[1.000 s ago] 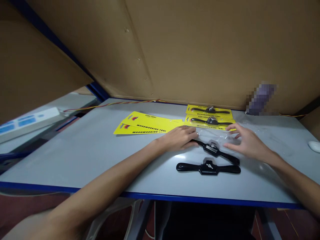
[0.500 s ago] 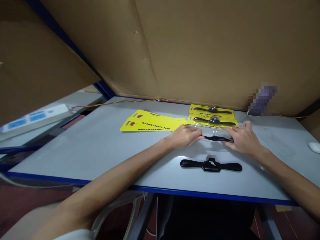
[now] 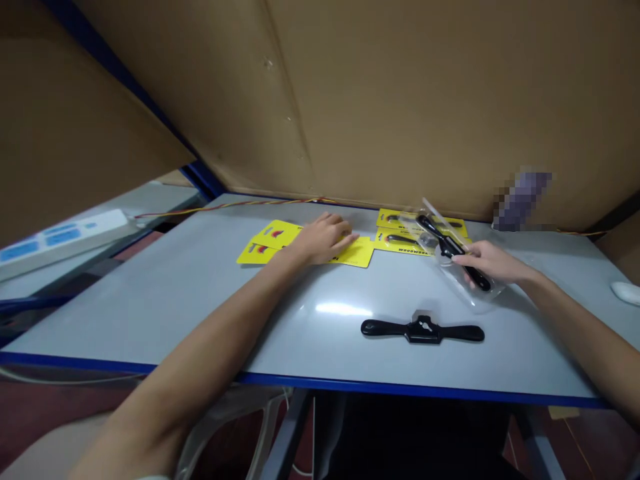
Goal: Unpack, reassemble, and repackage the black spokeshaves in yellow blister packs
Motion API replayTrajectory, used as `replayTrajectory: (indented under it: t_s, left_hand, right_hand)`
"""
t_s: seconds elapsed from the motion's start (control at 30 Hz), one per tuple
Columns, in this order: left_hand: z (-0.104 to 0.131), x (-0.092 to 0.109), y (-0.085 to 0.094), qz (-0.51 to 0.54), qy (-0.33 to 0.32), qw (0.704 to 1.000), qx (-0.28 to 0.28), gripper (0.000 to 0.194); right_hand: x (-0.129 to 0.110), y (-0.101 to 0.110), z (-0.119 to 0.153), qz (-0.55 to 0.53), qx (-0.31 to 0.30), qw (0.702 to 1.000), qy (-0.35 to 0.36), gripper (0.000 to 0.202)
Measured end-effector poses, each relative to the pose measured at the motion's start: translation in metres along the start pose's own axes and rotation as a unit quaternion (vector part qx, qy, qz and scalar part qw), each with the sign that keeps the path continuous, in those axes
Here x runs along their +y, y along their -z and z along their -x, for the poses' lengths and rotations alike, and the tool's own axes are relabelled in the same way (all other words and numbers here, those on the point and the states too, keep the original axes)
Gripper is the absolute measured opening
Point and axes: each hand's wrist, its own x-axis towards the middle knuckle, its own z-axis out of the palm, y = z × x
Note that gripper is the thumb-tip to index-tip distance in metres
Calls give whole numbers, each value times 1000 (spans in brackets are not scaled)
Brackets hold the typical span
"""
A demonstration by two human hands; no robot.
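Observation:
My right hand is closed on a black spokeshave together with its clear plastic blister, both tilted above the table. My left hand rests over the yellow backing cards, its fingers stretched out and somewhat apart. Those cards overlap each other, and the hand hides part of their print. Nearer the front edge, another black spokeshave lies bare on the table. Behind the right hand are yellow packs with spokeshaves on them, partly covered by the held blister.
The grey table has a blue front edge. Brown board walls off its back. A white power strip sits at the left, with a red and yellow cable running along the back. A white rounded object lies far right.
My left hand has let go of the spokeshave and moved left onto the yellow cards. The right hand has lifted the spokeshave and its blister and turned them to a slant.

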Motion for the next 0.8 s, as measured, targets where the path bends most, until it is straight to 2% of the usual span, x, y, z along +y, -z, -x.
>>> replayTrajectory:
  t_s: [0.07, 0.13, 0.2, 0.27, 0.37, 0.47, 0.57, 0.67, 0.8]
  left_hand:
    - [-2, -7, -10, -21, -5, 999, -24, 42]
    - [-3, -8, -15, -27, -5, 999, -26, 41]
    - [-4, -7, -17, -27, 6, 999, -27, 40]
    - [-4, -6, -15, -28, 19, 999, -27, 41]
    - [-4, -5, -9, -34, 21, 999, -11, 43]
    - [-3, -3, -1, -28, 49, 998, 11, 46]
    - [-1, -2, 6, -21, 90, 996, 13, 49]
    - [0, 1, 13, -33, 89, 995, 26, 49]
    - [2, 9, 20, -56, 53, 995, 64, 54]
  right_hand:
    - [4, 0, 2, 25, -39, 999, 5, 49]
    - [2, 0, 7, 114, -37, 992, 33, 46]
    - [-2, -1, 16, 248, 16, 966, 71, 41]
    - [-5, -5, 23, 360, 88, 924, 93, 35]
    - [-2, -16, 25, 431, 168, 882, 86, 38]
    - [8, -30, 18, 437, 224, 867, 87, 45]
    - [21, -37, 6, 380, 261, 879, 124, 44]
    - [29, -38, -3, 313, 261, 898, 167, 41]
    - [31, -38, -4, 294, 246, 908, 171, 41]
